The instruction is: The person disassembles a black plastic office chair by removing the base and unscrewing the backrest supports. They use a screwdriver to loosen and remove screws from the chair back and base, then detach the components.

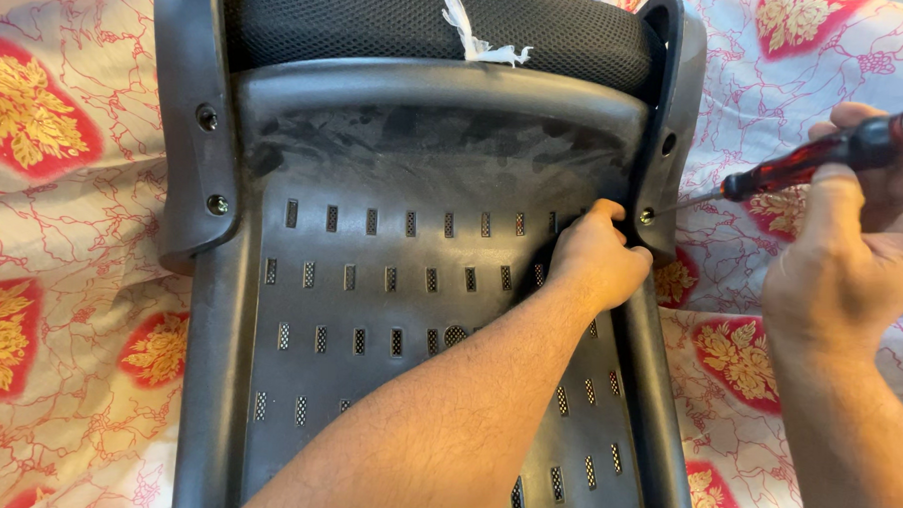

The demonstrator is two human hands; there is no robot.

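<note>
A black plastic chair shell (390, 282) lies on a white bedsheet (62, 220) printed with red and gold flowers. Its surface, dotted with rows of small rectangular slots, fills the middle of the view. On the far left, well apart from both hands, a black armrest bracket (191, 125) is fixed with two screws. Above the fingers, along the top, sits black mesh padding (430, 18) with a torn white scrap (479, 40) stuck to it. The left hand (599, 257) reaches across the shell, its fingers curled and pressing against the right-side bracket (671, 121) at the shell's edge. Just beside those fingertips, to their right, is a small screw (647, 217) in the bracket. The thin metal tip of a screwdriver (825, 157) meets that screw. Farthest right, the right hand (852, 248) is clenched around the screwdriver's dark red handle.
</note>
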